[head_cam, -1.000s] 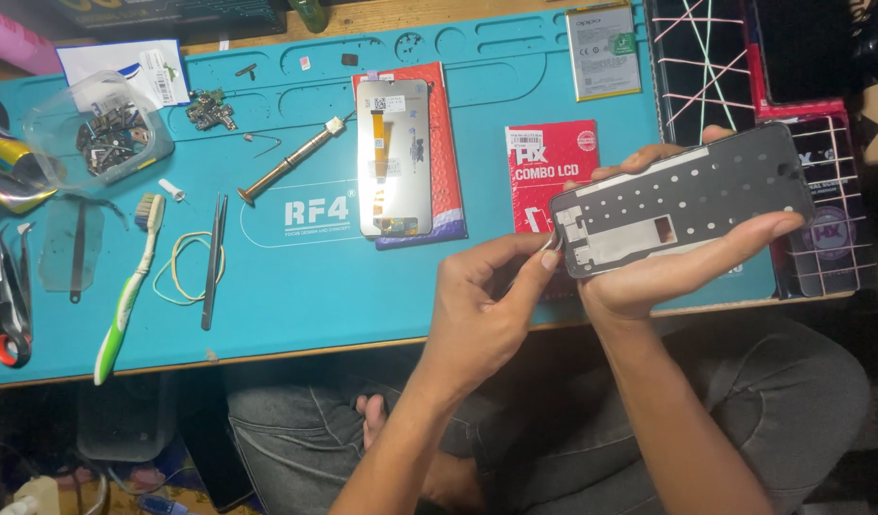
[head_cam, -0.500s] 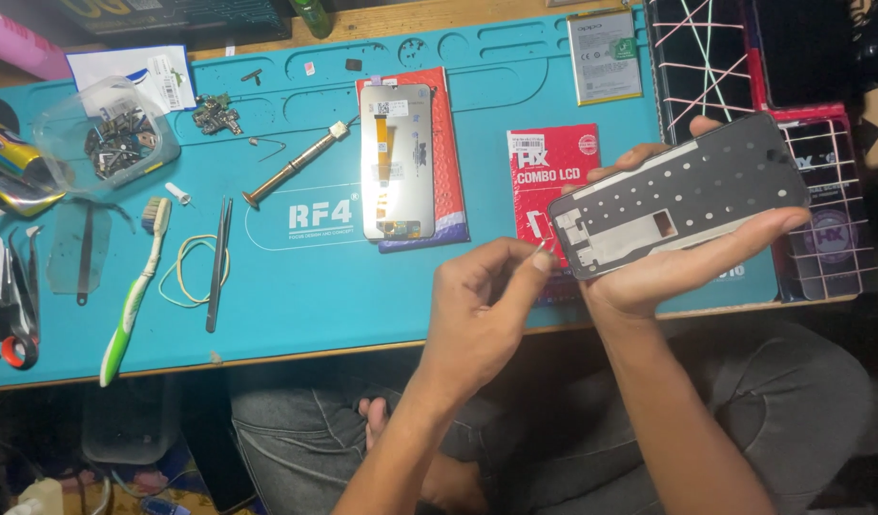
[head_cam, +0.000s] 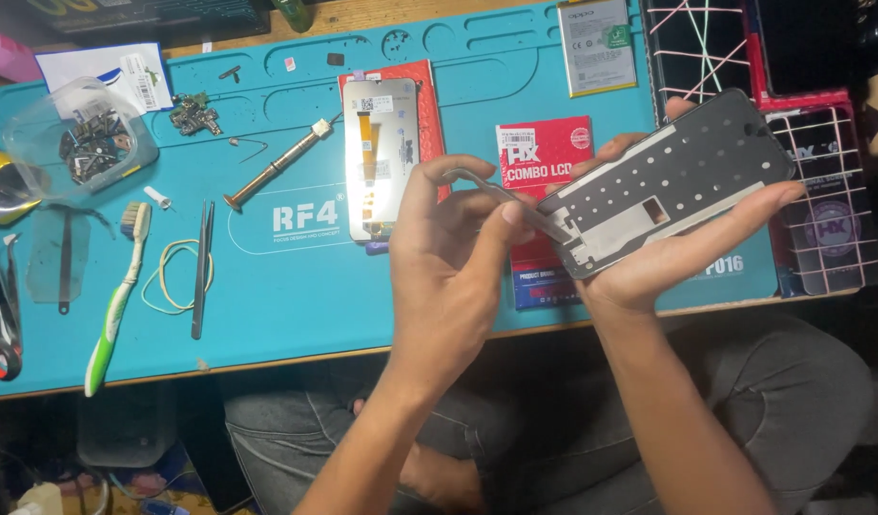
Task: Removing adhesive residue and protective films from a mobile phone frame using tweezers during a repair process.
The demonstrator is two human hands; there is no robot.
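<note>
1. Two hands work at centre right of the frame, above the near edge of the table (head_cam: 296, 315), which is covered by a teal mat.
2. Right hand (head_cam: 668, 253) cradles a dark phone frame (head_cam: 672, 181) from below, tilted, fingers curled up around its far long edge and closed on it.
3. Left hand (head_cam: 448, 257) pinches thin metal tweezers (head_cam: 501, 195); fingers closed on them, tips meeting the lower left end of the frame.
4. Step in hand, by my reading: picking or seating something small at that end of the frame. The part itself is too small to make out.
5. Next move seems to call for a steady right-hand hold and a fine, light pull or press at the tweezer tips; a slip could scratch the frame.
6. Behind the hands on the mat: a display panel (head_cam: 382, 157) with an orange flex strip, lying on a red card; a red packet (head_cam: 544, 157) partly under the hands.
7. Left half of the frame: a screwdriver (head_cam: 277, 172), a second pair of black tweezers (head_cam: 202, 267), a green-handled toothbrush (head_cam: 114, 305), a loop of pale wire (head_cam: 172, 277), a clear tub of small parts (head_cam: 81, 143).
8. Upper right: a flat battery (head_cam: 596, 43).
</note>
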